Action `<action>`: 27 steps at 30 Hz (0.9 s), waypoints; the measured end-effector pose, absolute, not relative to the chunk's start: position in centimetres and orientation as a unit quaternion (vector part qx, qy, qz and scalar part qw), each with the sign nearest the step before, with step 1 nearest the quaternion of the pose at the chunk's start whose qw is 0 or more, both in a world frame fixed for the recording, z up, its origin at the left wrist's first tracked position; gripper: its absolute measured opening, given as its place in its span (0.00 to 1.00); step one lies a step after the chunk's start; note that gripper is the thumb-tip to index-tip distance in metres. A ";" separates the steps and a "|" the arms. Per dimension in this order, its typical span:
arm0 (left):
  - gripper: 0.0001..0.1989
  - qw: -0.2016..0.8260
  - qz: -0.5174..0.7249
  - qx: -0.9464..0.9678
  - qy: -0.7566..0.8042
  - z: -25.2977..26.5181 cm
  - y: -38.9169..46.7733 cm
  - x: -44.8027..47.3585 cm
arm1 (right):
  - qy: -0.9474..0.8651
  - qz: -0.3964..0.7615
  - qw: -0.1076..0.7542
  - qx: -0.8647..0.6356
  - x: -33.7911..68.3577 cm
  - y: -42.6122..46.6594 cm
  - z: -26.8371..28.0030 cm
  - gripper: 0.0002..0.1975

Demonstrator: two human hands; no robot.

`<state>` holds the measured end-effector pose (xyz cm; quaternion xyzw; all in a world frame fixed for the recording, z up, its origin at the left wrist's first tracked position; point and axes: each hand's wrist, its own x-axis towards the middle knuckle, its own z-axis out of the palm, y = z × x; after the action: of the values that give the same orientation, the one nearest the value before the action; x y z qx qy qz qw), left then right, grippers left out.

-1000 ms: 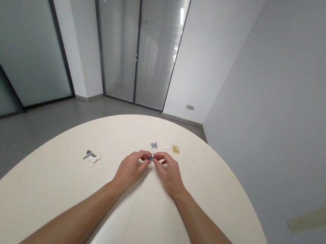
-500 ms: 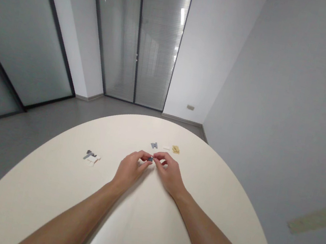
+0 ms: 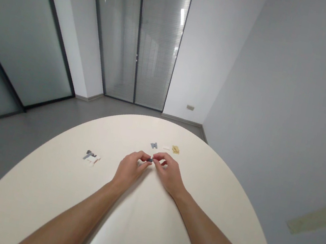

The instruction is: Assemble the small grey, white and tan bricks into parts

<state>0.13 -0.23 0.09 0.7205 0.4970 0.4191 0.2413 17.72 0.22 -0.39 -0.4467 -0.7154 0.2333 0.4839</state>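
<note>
I am seeing grey and white pieces [image 3: 91, 158] lying leftmost on the table [image 3: 217, 186]; next, the left hand [image 3: 130, 167] is pinching a small dark piece [image 3: 150, 160], the right hand [image 3: 170, 174] is pinching its other side, yellow pieces [image 3: 175, 149] lying beyond.

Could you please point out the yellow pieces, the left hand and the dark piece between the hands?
Yellow pieces [image 3: 175, 149], head view: middle of the group.
Left hand [image 3: 130, 167], head view: back of the hand.
Dark piece [image 3: 150, 160], head view: its visible middle.
</note>
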 end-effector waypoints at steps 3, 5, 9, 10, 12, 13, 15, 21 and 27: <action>0.05 0.247 0.420 0.721 0.492 0.0 -0.2 0.1 | -0.716 0.233 0.482 -0.447 17.7 0.3 -0.4 0.07; 0.05 0.249 0.420 0.720 0.492 -0.1 -0.1 0.1 | -0.717 0.232 0.482 -0.448 17.7 0.3 -0.4 0.07; 0.06 0.249 0.421 0.721 0.491 -0.1 -0.1 0.1 | -0.718 0.227 0.481 -0.449 17.7 0.3 -0.4 0.07; 0.06 0.248 0.420 0.723 0.489 -0.1 -0.1 0.2 | -0.717 0.225 0.482 -0.450 17.7 0.2 -0.4 0.07; 0.07 0.246 0.419 0.726 0.487 0.0 -0.1 0.2 | -0.715 0.222 0.485 -0.453 17.7 0.2 -0.4 0.07; 0.07 0.244 0.419 0.728 0.485 0.0 -0.1 0.2 | -0.714 0.220 0.485 -0.455 17.7 0.2 -0.4 0.07; 0.07 0.241 0.418 0.730 0.484 0.0 -0.1 0.2 | -0.713 0.219 0.485 -0.456 17.7 0.2 -0.4 0.07; 0.08 0.228 0.408 0.738 0.487 -0.1 -0.1 0.2 | -0.716 0.220 0.482 -0.455 17.7 0.3 -0.6 0.07; 0.10 0.223 0.406 0.742 0.486 -0.6 0.1 0.1 | -0.718 0.224 0.476 -0.456 17.7 0.2 -0.6 0.07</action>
<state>0.15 0.07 -0.60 0.7416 0.4857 0.4056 0.2228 17.73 0.24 -0.58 -0.4556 -0.7180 0.2243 0.4760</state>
